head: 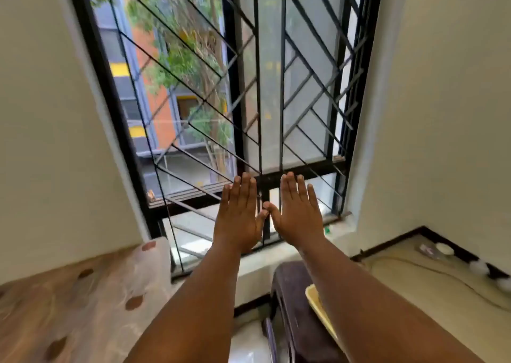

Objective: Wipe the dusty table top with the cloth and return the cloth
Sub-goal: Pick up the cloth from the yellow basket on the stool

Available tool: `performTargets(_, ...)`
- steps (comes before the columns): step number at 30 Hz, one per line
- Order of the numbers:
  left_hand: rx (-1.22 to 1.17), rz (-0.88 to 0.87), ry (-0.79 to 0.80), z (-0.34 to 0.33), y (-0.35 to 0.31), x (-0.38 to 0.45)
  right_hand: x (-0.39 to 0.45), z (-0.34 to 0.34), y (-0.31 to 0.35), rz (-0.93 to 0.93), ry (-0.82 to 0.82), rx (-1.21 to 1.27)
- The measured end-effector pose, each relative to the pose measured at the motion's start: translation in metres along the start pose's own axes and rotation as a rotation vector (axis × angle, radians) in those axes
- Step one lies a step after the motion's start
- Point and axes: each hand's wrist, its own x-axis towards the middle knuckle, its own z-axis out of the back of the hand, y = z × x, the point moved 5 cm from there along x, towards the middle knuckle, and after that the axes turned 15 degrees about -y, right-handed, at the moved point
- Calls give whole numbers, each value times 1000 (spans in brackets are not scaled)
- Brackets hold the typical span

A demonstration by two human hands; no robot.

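Both hands raised flat before the window grille (249,86), left hand (240,213) & right hand (297,210) w/ fingers straight, holding nothing, thumbs nearly touching. Cloth not visible; table (41,307) sits below-left of grille. Cloth prob. soft & light, so bunch it mid-fold.

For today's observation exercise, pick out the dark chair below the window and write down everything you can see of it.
The chair appears dark purple-brown, perhaps plastic, with a rounded back edge. It stands on the pale floor below the window sill, low in the view. A pale yellow flat thing, perhaps a tray or a cloth, lies on it, partly hidden by the right forearm, which crosses in front. Its legs are hidden. Neither hand touches it.
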Motion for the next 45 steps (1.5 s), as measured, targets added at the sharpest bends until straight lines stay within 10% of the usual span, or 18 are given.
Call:
performTargets(20,-97,-195,691,-245,-231,-131,-226,-154,-307,-310,839,-62)
performTargets(29,2,-184,1024,-305,-219,-197,-254,-213,-275,-126,970,48)
performTargets(45,-53,-409,1056,-355,-219,-212,-293,-286,-282,-510,1099,-90)
